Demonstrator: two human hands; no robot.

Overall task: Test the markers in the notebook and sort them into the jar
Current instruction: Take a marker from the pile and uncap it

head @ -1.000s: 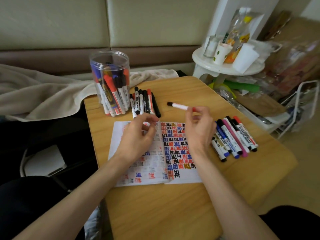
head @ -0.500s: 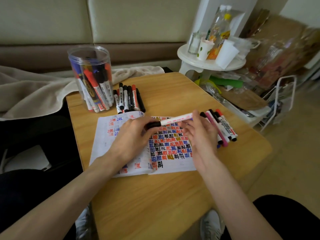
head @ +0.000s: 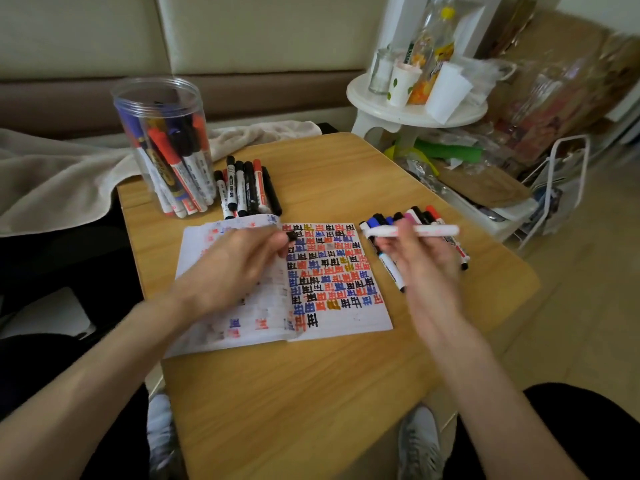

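Worktop (head: pixel 311 393), open notebook (head: pixel 346 317) at centre, part-full jar (head: pixel 162 109) far left. Left hand (head: pixel 239 268) over left page, fingers pinching black cap (head: pixel 291 236). Right hand (head: pixel 426 268) above right pile (head: pixel 391 271), fingers curled round marker (head: pixel 388 231), level, uncapped. Light, stiff, slick: best gripped mid-barrel. Row (head: pixel 242 188) just beside jar, probably crowding the drop-in.

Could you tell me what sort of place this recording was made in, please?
Probably a lived-in home room: a padded sofa with a blanket behind the small wooden table, and a cluttered white side stand.
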